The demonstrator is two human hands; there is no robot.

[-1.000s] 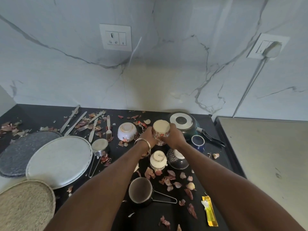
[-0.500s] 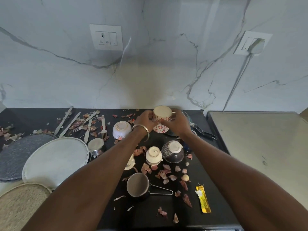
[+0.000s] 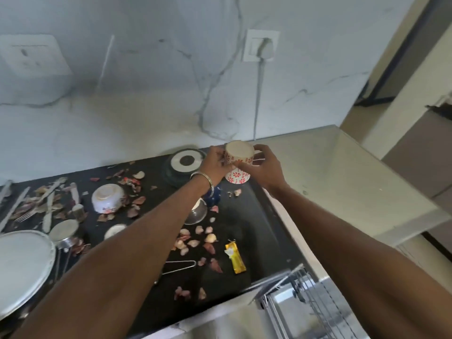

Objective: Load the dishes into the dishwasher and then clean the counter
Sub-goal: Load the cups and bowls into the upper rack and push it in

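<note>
Two white cups with red flower patterns [image 3: 238, 162] are stacked upside down and held above the black counter [image 3: 244, 216]. My left hand [image 3: 214, 163] grips the stack from the left, my right hand [image 3: 264, 167] grips it from the right. The wire rack of the open dishwasher [image 3: 315, 302] shows at the bottom right. On the counter lie an upturned white bowl [image 3: 107, 198], a dark pan lid [image 3: 186, 162], a steel bowl [image 3: 197, 211] and a steel plate [image 3: 22, 265].
Onion peels [image 3: 195, 241] and a yellow wrapper [image 3: 235, 257] litter the counter. Knives and forks [image 3: 46, 204] lie at the left, a steel ladle [image 3: 64, 231] beside the plate. A beige glass-topped surface [image 3: 342, 187] lies to the right. A plug and cable [image 3: 263, 50] hang on the marble wall.
Both hands have carried the stacked cups up and to the right, off the counter. My head has turned right and down, bringing the dishwasher rack into view.
</note>
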